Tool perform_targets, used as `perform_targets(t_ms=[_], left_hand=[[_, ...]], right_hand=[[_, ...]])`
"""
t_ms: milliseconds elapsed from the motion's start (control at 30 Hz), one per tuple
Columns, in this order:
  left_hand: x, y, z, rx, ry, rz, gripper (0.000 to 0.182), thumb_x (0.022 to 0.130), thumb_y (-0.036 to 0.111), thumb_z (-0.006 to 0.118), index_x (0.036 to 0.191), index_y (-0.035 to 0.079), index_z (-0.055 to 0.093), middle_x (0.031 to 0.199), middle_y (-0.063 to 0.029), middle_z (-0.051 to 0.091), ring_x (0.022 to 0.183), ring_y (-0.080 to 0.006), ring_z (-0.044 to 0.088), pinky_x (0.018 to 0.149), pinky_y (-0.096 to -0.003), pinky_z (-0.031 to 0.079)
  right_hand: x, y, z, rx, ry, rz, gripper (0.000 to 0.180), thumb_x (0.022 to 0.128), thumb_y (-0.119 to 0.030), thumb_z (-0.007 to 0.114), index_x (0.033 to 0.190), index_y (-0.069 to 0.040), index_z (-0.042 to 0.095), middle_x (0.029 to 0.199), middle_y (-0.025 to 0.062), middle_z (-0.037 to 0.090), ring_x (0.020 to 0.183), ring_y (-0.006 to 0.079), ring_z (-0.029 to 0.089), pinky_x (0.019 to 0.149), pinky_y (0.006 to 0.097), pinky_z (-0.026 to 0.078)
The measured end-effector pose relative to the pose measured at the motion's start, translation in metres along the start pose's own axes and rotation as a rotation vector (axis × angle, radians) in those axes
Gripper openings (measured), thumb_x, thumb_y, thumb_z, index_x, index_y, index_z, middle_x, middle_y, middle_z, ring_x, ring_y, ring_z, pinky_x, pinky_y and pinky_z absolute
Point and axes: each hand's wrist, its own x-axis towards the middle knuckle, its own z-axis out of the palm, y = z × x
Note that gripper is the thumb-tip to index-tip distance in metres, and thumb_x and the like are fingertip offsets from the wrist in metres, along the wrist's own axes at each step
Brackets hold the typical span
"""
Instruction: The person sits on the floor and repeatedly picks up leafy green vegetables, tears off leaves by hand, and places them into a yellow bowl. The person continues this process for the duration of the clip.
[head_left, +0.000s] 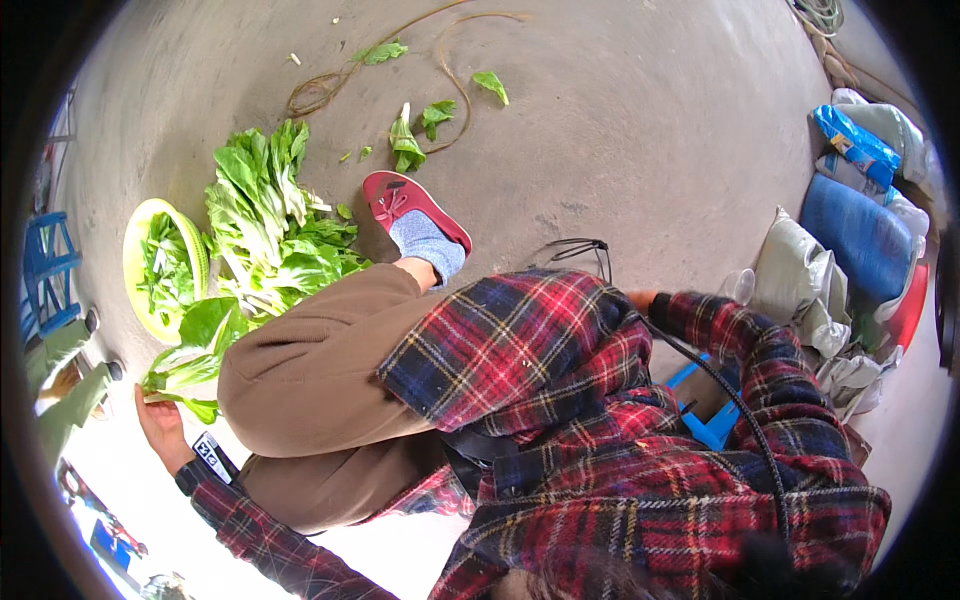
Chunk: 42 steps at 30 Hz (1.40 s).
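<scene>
My left hand (161, 427) is at the lower left, its fingers closed on the stem end of a leafy green vegetable (210, 330). Beside it lies a large heap of leafy greens (262, 202) on the floor. A yellow-green plastic basket (132, 262) to the left of the heap holds cut greens (166, 270). My right hand (642, 300) shows only in part at the hem of the plaid jacket, mostly hidden by sleeve and cloth; its fingers cannot be seen.
Loose leaves (407, 142) and a thin brown cord (457, 75) lie on the concrete floor. A blue plastic stool (51, 270) stands far left. Sacks (799, 277) and a blue container (859, 232) are at the right. A blue plastic seat (712, 431) shows under me.
</scene>
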Motion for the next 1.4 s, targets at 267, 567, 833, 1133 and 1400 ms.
perform_targets(t_ms=[267,567,833,1133,1400], left_hand=[[-0.026,-0.007,0.041,0.006,-0.026,0.067,0.030,0.089,0.025,0.064,0.109,0.003,0.058,0.107,-0.0092,0.062,0.095,-0.0180,0.059,0.085,-0.0301,0.049],[-0.051,-0.020,0.077,-0.203,0.045,0.222,0.022,0.085,0.022,0.068,0.097,0.004,0.066,0.084,-0.0053,0.065,0.069,-0.0145,0.061,0.061,-0.0273,0.051],[-0.110,-0.005,0.101,-0.133,0.076,0.268,0.027,0.084,0.027,0.068,0.096,0.004,0.065,0.083,-0.0021,0.066,0.072,-0.0120,0.061,0.067,-0.0247,0.048],[-0.117,0.008,0.114,-0.110,-0.060,0.285,0.026,0.087,0.028,0.066,0.098,0.004,0.066,0.088,-0.0022,0.066,0.075,-0.0093,0.059,0.070,-0.0233,0.046],[-0.123,0.015,0.134,0.024,-0.223,0.279,0.023,0.089,0.024,0.062,0.100,0.004,0.066,0.095,-0.0039,0.068,0.085,-0.0102,0.064,0.073,-0.0249,0.049]], right_hand=[[-0.051,-0.121,-0.104,0.370,0.577,-0.358,0.037,0.081,-0.020,0.064,0.114,-0.005,0.057,0.105,0.0109,0.058,0.097,0.0242,0.050,0.084,0.0355,0.038],[-0.150,-0.384,-0.202,-0.114,0.983,-1.053,0.053,0.081,-0.011,0.064,0.131,-0.006,0.048,0.129,0.0128,0.051,0.125,0.0302,0.040,0.106,0.0374,0.028],[-0.122,-0.362,-0.201,-0.344,1.079,-0.898,0.042,0.083,-0.013,0.063,0.124,-0.007,0.055,0.120,0.0093,0.056,0.107,0.0239,0.047,0.090,0.0326,0.035],[-0.094,-0.114,-0.231,0.214,0.958,-0.081,0.034,0.086,-0.016,0.062,0.119,-0.007,0.058,0.108,0.0054,0.060,0.088,0.0148,0.050,0.074,0.0262,0.038],[-0.254,-0.197,-0.392,0.654,1.277,-0.477,0.028,0.088,-0.020,0.061,0.114,-0.007,0.061,0.098,0.0018,0.063,0.071,0.0068,0.052,0.060,0.0205,0.040]])
